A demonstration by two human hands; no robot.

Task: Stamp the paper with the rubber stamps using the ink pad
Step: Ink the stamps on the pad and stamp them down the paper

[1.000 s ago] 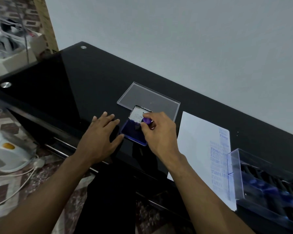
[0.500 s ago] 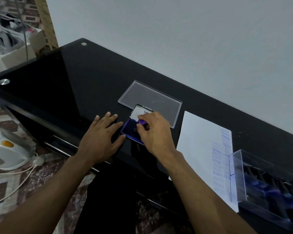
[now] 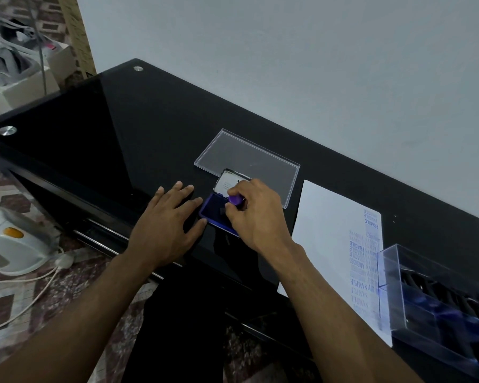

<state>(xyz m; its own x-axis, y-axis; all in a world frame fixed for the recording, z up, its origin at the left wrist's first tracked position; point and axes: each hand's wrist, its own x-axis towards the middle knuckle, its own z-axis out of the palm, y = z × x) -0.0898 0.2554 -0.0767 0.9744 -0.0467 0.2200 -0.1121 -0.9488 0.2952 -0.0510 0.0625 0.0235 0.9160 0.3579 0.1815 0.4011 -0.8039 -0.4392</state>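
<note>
Glossy black table [image 3: 155, 128], deep blue ink pad [image 3: 215, 210], purple-handled rubber stamp [image 3: 235, 200], white paper [image 3: 327, 217] bearing blue stamped lettering, clear plastic lid [image 3: 246, 158], pale grey wall [image 3: 288, 64].

Black glass table [image 3: 138, 125] against grey wall [image 3: 315, 64]. White appliance [image 3: 9, 244] with cord [image 3: 31, 297] on patterned floor [image 3: 75, 283], left. Cardboard boxes [image 3: 20, 76] far left.

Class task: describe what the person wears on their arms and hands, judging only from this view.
Both forearms are bare as far as the frame shows: no sleeves, gloves or watch visible. The left hand and right hand show no rings on the fingers that can be seen.
</note>
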